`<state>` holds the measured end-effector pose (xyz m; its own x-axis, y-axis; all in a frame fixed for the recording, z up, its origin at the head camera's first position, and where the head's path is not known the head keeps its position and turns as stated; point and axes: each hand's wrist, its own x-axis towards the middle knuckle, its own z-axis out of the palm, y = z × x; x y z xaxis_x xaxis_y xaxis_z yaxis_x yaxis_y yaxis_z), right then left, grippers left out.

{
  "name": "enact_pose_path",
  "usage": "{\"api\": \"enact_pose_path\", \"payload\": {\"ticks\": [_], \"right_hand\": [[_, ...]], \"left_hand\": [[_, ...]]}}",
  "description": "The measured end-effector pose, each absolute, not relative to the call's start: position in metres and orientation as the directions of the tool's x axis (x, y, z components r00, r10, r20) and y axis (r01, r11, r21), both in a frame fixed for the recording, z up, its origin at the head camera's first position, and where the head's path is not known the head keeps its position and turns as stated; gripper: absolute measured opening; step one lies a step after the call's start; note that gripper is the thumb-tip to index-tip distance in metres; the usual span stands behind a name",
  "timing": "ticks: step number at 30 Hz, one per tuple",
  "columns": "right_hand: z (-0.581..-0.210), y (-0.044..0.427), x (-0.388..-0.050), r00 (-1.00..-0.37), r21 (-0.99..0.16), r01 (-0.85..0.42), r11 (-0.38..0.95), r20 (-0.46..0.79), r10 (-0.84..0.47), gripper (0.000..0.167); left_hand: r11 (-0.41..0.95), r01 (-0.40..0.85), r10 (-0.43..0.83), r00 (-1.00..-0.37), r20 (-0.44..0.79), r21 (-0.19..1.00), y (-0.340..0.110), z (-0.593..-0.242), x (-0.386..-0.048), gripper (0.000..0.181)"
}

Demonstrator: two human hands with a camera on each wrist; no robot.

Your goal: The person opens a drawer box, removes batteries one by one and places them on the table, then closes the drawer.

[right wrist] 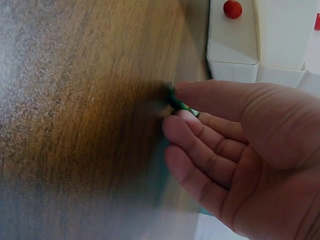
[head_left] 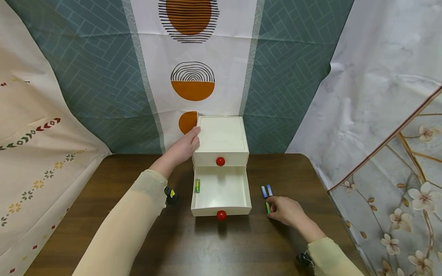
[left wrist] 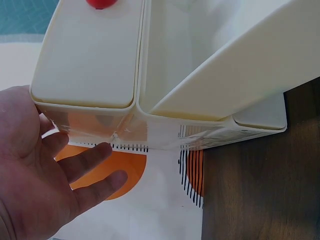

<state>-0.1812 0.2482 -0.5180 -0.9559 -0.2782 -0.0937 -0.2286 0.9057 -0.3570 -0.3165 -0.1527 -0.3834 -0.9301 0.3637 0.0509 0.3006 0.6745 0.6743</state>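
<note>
Head view: I see the right hand (head_left: 286, 211) pinching a battery (head_left: 267, 207). Left hand (head_left: 183, 149) touches the cabinet's (head_left: 222, 134) left side, fingers apart.

Two green batteries (head_left: 197, 186) (head_left: 267, 208), two blue cylinders (head_left: 264, 192) (head_left: 269, 190) (four altogether), one drawer unit (head_left: 222, 134).

Brown wood-grained table (head_left: 186, 245) across lower frame. On it: white drawer box (head_left: 222, 134), centre; two blue batteries (head_left: 264, 192), right of centre.

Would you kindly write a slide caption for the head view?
Left hand against a white cabinet, right hand pinching a green battery beside its open drawer.
</note>
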Motion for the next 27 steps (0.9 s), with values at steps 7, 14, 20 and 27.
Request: {"api": "enact_pose_path", "payload": {"ticks": [7,14,20,27], "right_hand": [[-0.519,0.249,-0.181,-0.957,-0.367,-0.225,0.903,-0.093,-0.276,0.042],[-0.518,0.25,-0.18,-0.961,-0.369,-0.212,0.905,-0.089,-0.261,0.046],[-0.513,0.249,-0.179,-0.962,-0.359,-0.212,0.909,-0.084,-0.258,0.047],[-0.503,0.251,-0.179,-0.96,-0.347,-0.235,0.908,-0.061,-0.272,0.041]], "left_hand": [[0.671,0.309,0.368,-0.928,0.059,0.674,-0.152,-0.383,-0.316,0.062],[0.678,0.296,0.357,-0.933,0.051,0.673,-0.152,-0.382,-0.314,0.062],[0.686,0.298,0.353,-0.934,0.054,0.664,-0.152,-0.383,-0.314,0.062],[0.688,0.289,0.344,-0.938,0.051,0.666,-0.152,-0.384,-0.315,0.063]]}}
